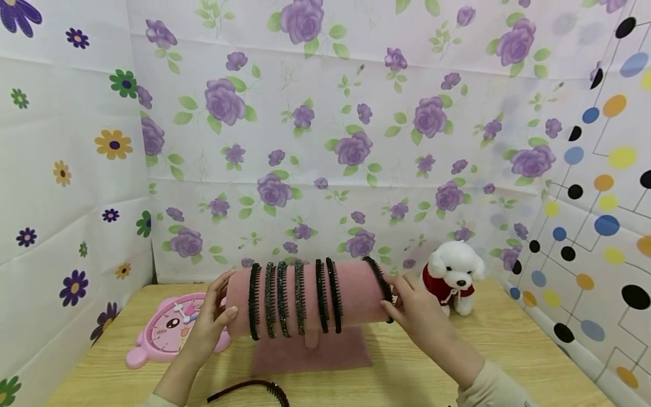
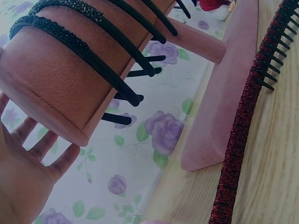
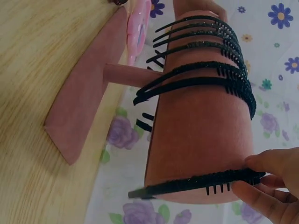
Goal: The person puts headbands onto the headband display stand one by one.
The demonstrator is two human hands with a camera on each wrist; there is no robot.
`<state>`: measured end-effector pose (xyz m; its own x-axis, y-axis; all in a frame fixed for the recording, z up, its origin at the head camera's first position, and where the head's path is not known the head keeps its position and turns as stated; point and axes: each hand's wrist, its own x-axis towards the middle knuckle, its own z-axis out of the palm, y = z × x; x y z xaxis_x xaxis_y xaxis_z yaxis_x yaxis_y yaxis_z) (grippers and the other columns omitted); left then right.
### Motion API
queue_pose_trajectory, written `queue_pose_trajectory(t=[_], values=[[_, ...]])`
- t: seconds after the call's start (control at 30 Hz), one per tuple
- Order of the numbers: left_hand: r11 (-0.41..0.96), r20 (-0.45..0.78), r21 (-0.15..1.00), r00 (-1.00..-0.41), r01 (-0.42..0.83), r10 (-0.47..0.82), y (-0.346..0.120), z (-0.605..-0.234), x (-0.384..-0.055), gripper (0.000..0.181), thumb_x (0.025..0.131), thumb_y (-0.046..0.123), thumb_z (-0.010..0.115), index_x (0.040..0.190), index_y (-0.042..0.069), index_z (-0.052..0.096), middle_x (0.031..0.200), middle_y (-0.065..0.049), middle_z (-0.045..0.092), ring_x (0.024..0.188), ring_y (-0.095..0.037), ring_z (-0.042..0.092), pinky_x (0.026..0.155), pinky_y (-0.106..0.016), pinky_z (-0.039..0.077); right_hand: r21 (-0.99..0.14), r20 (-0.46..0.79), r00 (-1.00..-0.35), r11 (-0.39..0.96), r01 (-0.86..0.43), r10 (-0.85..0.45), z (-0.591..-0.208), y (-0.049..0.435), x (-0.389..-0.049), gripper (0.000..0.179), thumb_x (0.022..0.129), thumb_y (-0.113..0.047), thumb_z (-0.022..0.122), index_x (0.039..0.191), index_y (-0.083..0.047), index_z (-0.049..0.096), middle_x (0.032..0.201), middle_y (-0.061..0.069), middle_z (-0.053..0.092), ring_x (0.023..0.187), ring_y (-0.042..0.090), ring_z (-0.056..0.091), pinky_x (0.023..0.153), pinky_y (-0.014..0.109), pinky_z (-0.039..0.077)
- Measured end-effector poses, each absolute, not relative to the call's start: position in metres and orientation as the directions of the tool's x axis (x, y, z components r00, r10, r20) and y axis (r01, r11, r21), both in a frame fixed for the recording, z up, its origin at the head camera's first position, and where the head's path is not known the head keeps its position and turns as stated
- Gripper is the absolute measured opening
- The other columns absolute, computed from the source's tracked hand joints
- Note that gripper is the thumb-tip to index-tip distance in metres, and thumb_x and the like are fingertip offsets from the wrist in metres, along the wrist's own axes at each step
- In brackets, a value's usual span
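Observation:
A pink padded headband stand [image 1: 358, 294] carries several black toothed headbands [image 1: 300, 299], some with sparkling stones. My left hand [image 1: 207, 319] holds the stand's left end, thumb at the front and fingers toward the top. In the left wrist view, the fingertips [image 2: 65, 161] of this hand lie along the end's edge. At the other end, my right hand [image 1: 422, 316] pinches a black headband [image 3: 196, 183] that sits over the roll. Its thumb and fingers are on the headband's toothed part in the right wrist view.
A dark red headband [image 2: 233, 140] lies on the wooden table [image 1: 417, 373] before the stand's pink base [image 1: 330, 356]. Behind the left arm lies a pink clock [image 1: 163, 333]. A white plush dog [image 1: 455, 271] in red sits at the back right. Patterned sheets surround the table.

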<state>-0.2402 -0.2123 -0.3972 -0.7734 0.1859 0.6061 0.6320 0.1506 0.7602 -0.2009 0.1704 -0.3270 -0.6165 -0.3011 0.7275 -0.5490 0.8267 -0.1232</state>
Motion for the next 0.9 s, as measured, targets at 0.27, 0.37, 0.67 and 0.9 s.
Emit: queue_pose_trajectory(t=[0.27, 0.37, 0.67, 0.9], values=[[0.155, 0.594, 0.770, -0.784, 0.619, 0.179, -0.213, -0.398, -0.239, 0.061, 0.097, 0.004, 0.043, 0.153, 0.013, 0.019, 0.142, 0.018, 0.035, 0.124, 0.002, 0.039, 0.090, -0.016, 0.038, -0.139, 0.701, -0.658, 0.852, -0.505, -0.275, -0.327, 0.154, -0.198, 0.035, 0.074, -0.013, 0.081, 0.100, -0.003, 0.060, 0.079, 0.002, 0.051, 0.061, 0.009, 0.051, 0.055, 0.019, 0.044], [0.159, 0.595, 0.768, -0.783, 0.620, 0.182, -0.213, -0.398, -0.240, 0.062, 0.097, 0.004, 0.042, 0.153, 0.016, 0.020, 0.142, 0.018, 0.034, 0.124, 0.002, 0.039, 0.089, -0.017, 0.039, -0.138, 0.706, -0.656, 0.857, -0.496, -0.266, -0.327, 0.151, -0.199, 0.036, 0.074, -0.014, 0.082, 0.100, -0.003, 0.061, 0.078, 0.001, 0.051, 0.061, 0.008, 0.050, 0.054, 0.019, 0.044], [0.170, 0.594, 0.767, -0.785, 0.619, 0.177, -0.213, -0.397, -0.241, 0.062, 0.097, 0.004, 0.042, 0.153, 0.017, 0.020, 0.142, 0.020, 0.034, 0.125, 0.003, 0.038, 0.089, -0.017, 0.040, -0.191, 0.676, -0.695, 0.852, -0.487, -0.246, -0.322, 0.151, -0.195, 0.032, 0.076, -0.016, 0.080, 0.100, -0.005, 0.062, 0.079, 0.000, 0.051, 0.060, 0.006, 0.049, 0.054, 0.018, 0.042], [0.160, 0.594, 0.770, -0.785, 0.618, 0.175, -0.212, -0.397, -0.240, 0.061, 0.097, 0.004, 0.043, 0.153, 0.012, 0.020, 0.141, 0.019, 0.035, 0.123, 0.003, 0.040, 0.090, -0.018, 0.041, -0.122, 0.716, -0.618, 0.812, -0.570, -0.326, -0.316, 0.166, -0.200, 0.039, 0.073, -0.020, 0.083, 0.107, -0.008, 0.066, 0.083, 0.000, 0.054, 0.067, 0.007, 0.054, 0.056, 0.016, 0.045]])
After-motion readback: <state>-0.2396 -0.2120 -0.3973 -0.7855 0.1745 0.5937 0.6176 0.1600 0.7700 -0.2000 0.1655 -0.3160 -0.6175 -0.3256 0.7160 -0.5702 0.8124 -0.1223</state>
